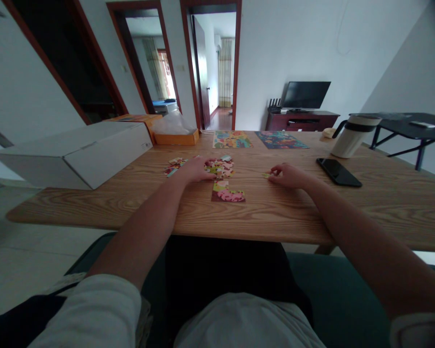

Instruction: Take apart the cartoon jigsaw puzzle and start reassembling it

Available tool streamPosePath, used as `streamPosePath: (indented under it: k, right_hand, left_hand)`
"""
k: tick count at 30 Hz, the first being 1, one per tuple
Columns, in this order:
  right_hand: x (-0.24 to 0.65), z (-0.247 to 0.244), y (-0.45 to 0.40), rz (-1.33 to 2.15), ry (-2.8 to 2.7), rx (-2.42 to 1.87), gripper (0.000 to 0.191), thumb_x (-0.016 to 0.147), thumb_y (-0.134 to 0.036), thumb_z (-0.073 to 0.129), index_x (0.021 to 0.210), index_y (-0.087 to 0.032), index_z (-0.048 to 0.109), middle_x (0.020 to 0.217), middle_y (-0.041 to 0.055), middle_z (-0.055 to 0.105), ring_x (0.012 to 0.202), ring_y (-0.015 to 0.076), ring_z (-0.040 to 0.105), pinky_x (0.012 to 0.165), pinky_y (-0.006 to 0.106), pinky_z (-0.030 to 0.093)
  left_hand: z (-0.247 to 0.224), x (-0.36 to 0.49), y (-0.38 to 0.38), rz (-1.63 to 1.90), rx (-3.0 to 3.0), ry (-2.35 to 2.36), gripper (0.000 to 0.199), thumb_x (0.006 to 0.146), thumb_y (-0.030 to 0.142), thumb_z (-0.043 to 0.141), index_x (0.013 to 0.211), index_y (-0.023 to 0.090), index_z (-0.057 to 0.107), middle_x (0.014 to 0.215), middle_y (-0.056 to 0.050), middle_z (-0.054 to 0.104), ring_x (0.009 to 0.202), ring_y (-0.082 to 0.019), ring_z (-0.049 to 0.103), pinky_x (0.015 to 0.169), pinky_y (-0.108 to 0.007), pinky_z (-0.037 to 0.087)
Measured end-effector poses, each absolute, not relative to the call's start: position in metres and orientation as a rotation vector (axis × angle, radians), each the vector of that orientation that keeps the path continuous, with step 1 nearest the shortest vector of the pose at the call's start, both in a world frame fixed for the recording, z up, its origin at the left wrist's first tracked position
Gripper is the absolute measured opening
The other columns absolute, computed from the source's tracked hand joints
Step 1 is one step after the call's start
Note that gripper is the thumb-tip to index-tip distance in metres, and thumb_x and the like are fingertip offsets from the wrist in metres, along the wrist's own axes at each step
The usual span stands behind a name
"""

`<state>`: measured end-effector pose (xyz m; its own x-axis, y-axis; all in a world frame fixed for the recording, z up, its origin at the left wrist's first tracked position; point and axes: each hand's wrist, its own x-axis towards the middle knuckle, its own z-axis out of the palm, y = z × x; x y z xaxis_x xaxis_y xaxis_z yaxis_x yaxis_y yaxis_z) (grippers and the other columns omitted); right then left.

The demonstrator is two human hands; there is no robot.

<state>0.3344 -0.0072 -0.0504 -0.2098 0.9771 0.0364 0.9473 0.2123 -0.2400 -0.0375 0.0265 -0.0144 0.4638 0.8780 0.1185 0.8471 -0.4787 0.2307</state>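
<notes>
My left hand lies flat on the wooden table, its fingertips at the edge of a cluster of jigsaw pieces. To its left lie a few loose pieces. Just below the cluster sits a partly joined section of jigsaw in pink, green and maroon. My right hand has its fingertips on a small yellow-green jigsaw piece. Two finished colourful puzzle pictures lie flat farther along the table.
A long white cardboard box and an orange box holding clear plastic stand at the left. A black smartphone and a white insulated mug are on the right. A black side table stands beyond.
</notes>
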Motion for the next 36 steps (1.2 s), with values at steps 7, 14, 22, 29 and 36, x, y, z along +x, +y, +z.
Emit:
streamPosePath:
  k: [7, 14, 22, 29, 36]
  right_hand:
    - [0.336, -0.052, -0.007, 0.245, -2.286, -1.883, 0.042, 0.091, -0.043, 0.06, 0.12, -0.013, 0.07, 0.113, 0.0154, 0.073, 0.097, 0.028, 0.069, 0.085, 0.036, 0.052]
    - [0.335, -0.05, -0.009, 0.269, -2.267, -1.885, 0.042, 0.091, -0.041, 0.062, 0.123, -0.015, 0.069, 0.113, 0.0148, 0.073, 0.099, 0.0275, 0.069, 0.086, 0.035, 0.052]
    - [0.336, -0.052, -0.005, 0.336, -2.27, -1.867, 0.036, 0.092, -0.038, 0.061, 0.119, -0.016, 0.07, 0.109, 0.0121, 0.074, 0.093, 0.0246, 0.07, 0.081, 0.031, 0.053]
    - [0.338, -0.053, -0.005, 0.282, -2.31, -1.816, 0.034, 0.091, -0.037, 0.062, 0.116, -0.017, 0.072, 0.111, 0.0136, 0.073, 0.096, 0.0268, 0.07, 0.089, 0.036, 0.053]
    - [0.34, -0.054, -0.004, 0.276, -2.324, -1.811, 0.034, 0.091, -0.037, 0.061, 0.115, -0.016, 0.073, 0.109, 0.0139, 0.073, 0.096, 0.0264, 0.069, 0.088, 0.035, 0.053]
  left_hand:
    - [-0.011, -0.059, 0.038, 0.774, 2.324, 1.755, 0.056, 0.082, 0.054, 0.069, 0.125, 0.018, 0.061, 0.119, -0.012, 0.069, 0.101, -0.025, 0.066, 0.086, -0.035, 0.051]
    - [-0.004, -0.067, 0.042, 0.917, 2.078, 1.79, 0.05, 0.083, 0.055, 0.07, 0.116, 0.018, 0.064, 0.111, -0.012, 0.072, 0.096, -0.025, 0.068, 0.084, -0.036, 0.052]
    - [-0.013, -0.044, 0.056, 1.273, 1.89, 1.437, 0.034, 0.087, 0.046, 0.069, 0.105, 0.016, 0.068, 0.102, -0.01, 0.073, 0.091, -0.021, 0.068, 0.08, -0.031, 0.053]
    - [0.009, -0.08, 0.083, 1.054, 1.994, 1.696, 0.039, 0.089, 0.038, 0.063, 0.121, 0.016, 0.067, 0.12, -0.009, 0.071, 0.108, -0.023, 0.066, 0.093, -0.031, 0.049]
    - [-0.021, -0.176, 0.074, 0.622, 1.849, 2.224, 0.048, 0.079, 0.046, 0.072, 0.117, 0.019, 0.07, 0.118, -0.011, 0.073, 0.104, -0.03, 0.069, 0.089, -0.034, 0.052]
